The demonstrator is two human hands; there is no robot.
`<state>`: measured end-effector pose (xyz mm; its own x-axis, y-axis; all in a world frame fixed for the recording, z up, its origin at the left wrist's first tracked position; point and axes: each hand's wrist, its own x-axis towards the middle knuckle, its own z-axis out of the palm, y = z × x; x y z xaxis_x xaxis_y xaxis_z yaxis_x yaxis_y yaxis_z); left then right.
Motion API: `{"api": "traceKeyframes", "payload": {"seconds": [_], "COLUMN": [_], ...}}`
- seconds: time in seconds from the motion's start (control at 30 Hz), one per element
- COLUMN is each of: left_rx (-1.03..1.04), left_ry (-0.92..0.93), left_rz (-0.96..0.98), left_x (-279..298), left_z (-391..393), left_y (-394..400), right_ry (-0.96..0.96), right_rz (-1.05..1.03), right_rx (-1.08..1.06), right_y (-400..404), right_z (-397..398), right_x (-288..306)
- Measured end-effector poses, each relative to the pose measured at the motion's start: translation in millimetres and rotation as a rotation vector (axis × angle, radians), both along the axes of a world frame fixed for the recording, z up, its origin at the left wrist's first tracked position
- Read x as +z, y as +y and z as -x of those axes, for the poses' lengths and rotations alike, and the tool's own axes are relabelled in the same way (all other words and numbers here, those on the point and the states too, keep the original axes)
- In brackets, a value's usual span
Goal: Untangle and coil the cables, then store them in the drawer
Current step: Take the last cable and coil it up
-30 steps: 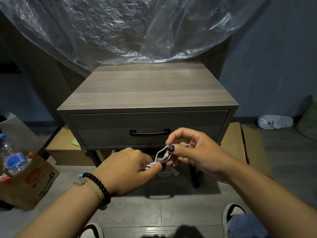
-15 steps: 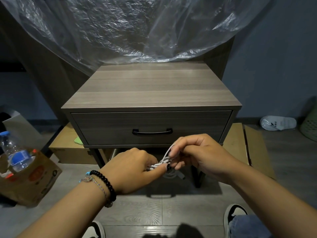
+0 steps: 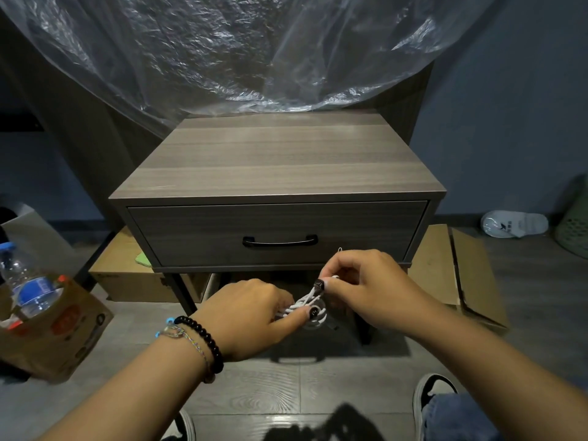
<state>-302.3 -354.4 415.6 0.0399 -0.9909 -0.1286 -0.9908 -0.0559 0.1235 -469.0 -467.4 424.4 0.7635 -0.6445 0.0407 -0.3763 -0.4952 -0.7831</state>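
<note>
Head view, looking forward and down. Both hands meet in front of and just below the closed drawer (image 3: 276,232) of a grey wood-grain nightstand (image 3: 280,160). The left hand (image 3: 251,316), fingers curled, grips a small bundle of white cable (image 3: 305,305); its thumb lies along the strands with the tip pressing on the loops. The right hand (image 3: 366,288) pinches the upper end of the same bundle between thumb and curled fingers, and a thin wire end rises just above its knuckles. The cable is held in the air between the two hands, off the floor and not touching the nightstand. The drawer's black handle (image 3: 280,241) sits just above the hands. A black bead bracelet (image 3: 203,342) and a thin cord bracelet circle the left wrist. Crumpled clear plastic sheeting (image 3: 254,52) hangs behind the nightstand. At lower left, a water bottle (image 3: 25,281) with a blue label stands in an open cardboard box (image 3: 63,338). A white slipper (image 3: 514,223) lies on the floor at right, near flattened cardboard (image 3: 461,275).
</note>
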Motion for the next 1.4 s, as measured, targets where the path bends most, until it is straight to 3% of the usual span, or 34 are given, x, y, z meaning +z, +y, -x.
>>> {"api": "traceKeyframes", "payload": {"seconds": [0.17, 0.3, 0.4, 0.5, 0.63, 0.8, 0.93, 1.17, 1.4], "left_rx": [-0.071, -0.155, -0.267, -0.351, -0.318, 0.214, 0.400, 0.671, 0.776], "left_ry": [0.069, 0.131, 0.209, 0.354, 0.800, 1.627, 1.928, 1.883, 1.914], "left_rz": [-0.054, 0.010, 0.098, 0.210, 0.418, 0.546, 0.511, 0.505, 0.522], "left_x": [-9.7, -12.6, -10.6, -3.0, 6.5, 27.7, 33.7, 29.4, 19.1], "left_z": [8.7, 13.6, 19.0, 31.1, 45.9, 52.4, 28.8, 13.4, 13.9], "left_y": [-4.6, -7.8, -7.2, -3.8, 4.7, -1.5, -12.5, -24.1, -30.8], "right_ry": [-0.061, -0.094, -0.137, -0.199, -0.235, -0.251, -0.139, -0.137, -0.046], "right_rz": [0.174, 0.413, 0.281, -0.041, -0.292, -0.375, -0.060, 0.340, 0.479], "right_rx": [0.123, 0.182, 0.165, 0.138, 0.126, 0.015, -0.021, 0.001, 0.073], "right_y": [2.9, -2.3, -3.6, -8.7, -15.2, -5.1, 2.5, 5.8, 3.6], "right_z": [1.6, 6.8, 12.2, 17.3, 19.2, 9.0, 2.5, 8.9, 12.8], "right_x": [0.3, 1.7, 7.0, 20.0, 27.2, 20.5, 9.6, 11.0, 7.4]}}
